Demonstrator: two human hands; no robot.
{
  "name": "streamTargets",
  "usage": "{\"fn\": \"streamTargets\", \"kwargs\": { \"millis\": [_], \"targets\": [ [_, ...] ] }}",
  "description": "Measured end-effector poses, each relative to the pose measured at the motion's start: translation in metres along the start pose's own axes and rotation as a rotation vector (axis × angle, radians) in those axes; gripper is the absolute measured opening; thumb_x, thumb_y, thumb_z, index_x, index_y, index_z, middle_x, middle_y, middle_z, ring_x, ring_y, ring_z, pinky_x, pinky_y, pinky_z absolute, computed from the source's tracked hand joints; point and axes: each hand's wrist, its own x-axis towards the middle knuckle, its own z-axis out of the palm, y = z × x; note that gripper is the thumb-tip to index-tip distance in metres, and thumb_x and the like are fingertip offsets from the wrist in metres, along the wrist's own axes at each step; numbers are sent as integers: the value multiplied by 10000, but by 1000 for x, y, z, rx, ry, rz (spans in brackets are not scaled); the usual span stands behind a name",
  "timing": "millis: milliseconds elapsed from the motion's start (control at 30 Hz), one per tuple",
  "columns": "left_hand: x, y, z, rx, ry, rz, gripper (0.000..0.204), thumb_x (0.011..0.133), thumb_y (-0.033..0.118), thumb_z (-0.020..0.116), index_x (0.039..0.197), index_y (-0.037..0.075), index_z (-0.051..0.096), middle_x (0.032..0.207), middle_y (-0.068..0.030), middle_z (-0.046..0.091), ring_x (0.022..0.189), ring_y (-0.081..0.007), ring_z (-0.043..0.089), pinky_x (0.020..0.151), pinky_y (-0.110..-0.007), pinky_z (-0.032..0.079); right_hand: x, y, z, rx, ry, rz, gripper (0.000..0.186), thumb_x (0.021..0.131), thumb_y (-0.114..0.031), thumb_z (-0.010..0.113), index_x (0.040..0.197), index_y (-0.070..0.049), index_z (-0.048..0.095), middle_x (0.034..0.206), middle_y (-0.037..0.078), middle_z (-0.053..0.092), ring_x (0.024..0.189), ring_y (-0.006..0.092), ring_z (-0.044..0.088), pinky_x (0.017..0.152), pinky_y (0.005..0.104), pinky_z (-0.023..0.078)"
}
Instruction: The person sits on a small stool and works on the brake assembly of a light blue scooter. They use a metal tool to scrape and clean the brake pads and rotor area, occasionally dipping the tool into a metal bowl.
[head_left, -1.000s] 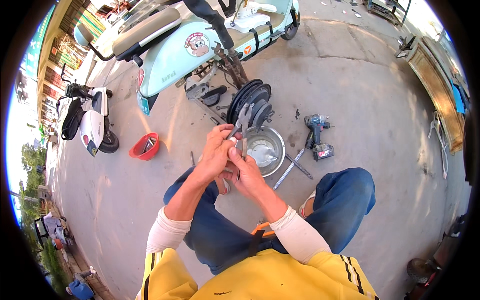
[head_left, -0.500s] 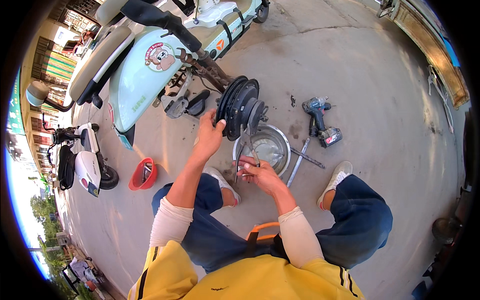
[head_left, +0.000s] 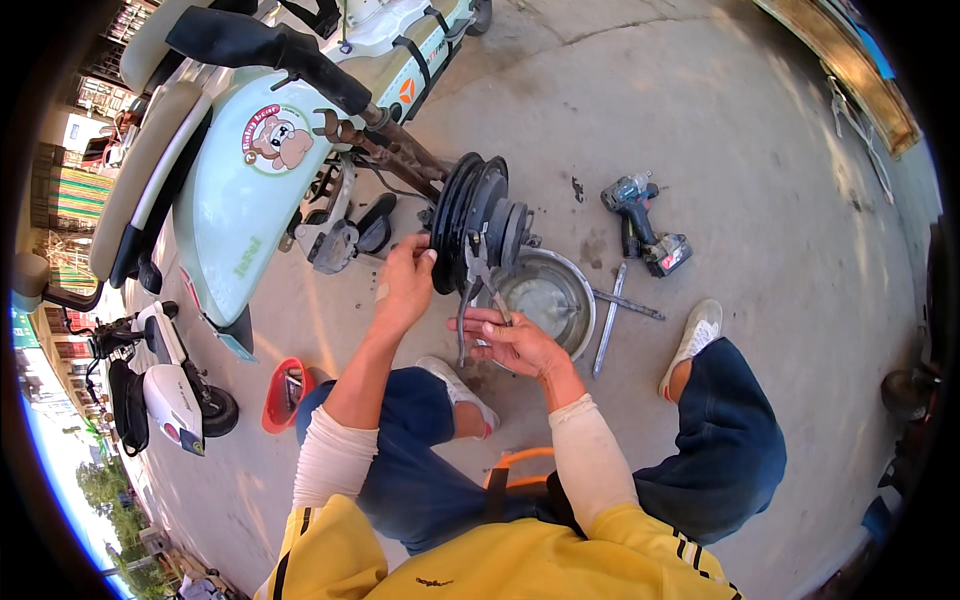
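Observation:
A black hub-motor wheel (head_left: 455, 222) stands at the end of a scooter's rusty swingarm (head_left: 405, 150). My left hand (head_left: 403, 285) is closed at the wheel's left edge, thumb and fingertips on its black rim. In my right hand (head_left: 515, 345) is one handle of metal pliers (head_left: 478, 270), held between thumb and fingers, with the other handle spread out to the left. The jaws point up against the wheel's near side; exactly what they touch is too small to tell. A silver metal basin (head_left: 575, 285) sits on the ground behind my right hand, partly under the wheel.
The pale green scooter (head_left: 225, 200) fills the upper left. Right of the basin lie a cross-shaped wrench (head_left: 610, 320) and a cordless impact wrench (head_left: 645, 228). A red bowl (head_left: 277, 405) with small tools is at left, near a parked white scooter (head_left: 175, 380).
The view has shifted, so the scooter sits farther left in the picture and the power tool slightly lower. Both hands keep nearly the same hold on the wheel and pliers.

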Motion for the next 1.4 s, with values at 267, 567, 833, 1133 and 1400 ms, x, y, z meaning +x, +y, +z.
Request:
{"fn": "streamTargets", "kwargs": {
  "millis": [267,567,833,1133,1400],
  "targets": [
    [4,3,-13,-61,-78,13,161,975,67,640,1099,-35,651,879,-68,683,733,-118,634,657,-283,548,6,8,-1,184,-157,13,617,1017,-227,628,1530,34,407,1496,218,527,1355,409,546,1104,582,464],
    [6,-4,-12,-126,-72,52,147,953,85,651,1034,-38,655,785,-137,685,678,-226,655,666,-370,515,13,24,-18,211,-204,-47,600,1010,-215,627,1513,52,435,1458,229,566,1367,401,534,1071,544,478],
    [6,-5,-9,-172,-95,49,110,964,69,636,1002,-33,626,730,-128,646,644,-221,620,641,-373,499,12,17,-39,126,-130,14,566,1018,-200,609,1504,52,466,1431,234,590,1155,230,620,946,366,493],
    [4,2,-15,-131,-114,38,90,972,57,625,1006,-26,616,731,-125,632,646,-211,601,632,-365,486,17,11,-37,48,-119,30,593,988,-155,652,1502,67,459,1397,231,612,1015,163,644,834,288,514],
    [4,-1,-14,-135,-128,52,93,980,54,618,1028,-24,610,744,-92,630,668,-170,591,635,-340,484,22,14,-26,160,-150,70,551,994,-147,643,1475,72,487,1359,217,630,1010,188,660,902,341,570]
  ]
}}
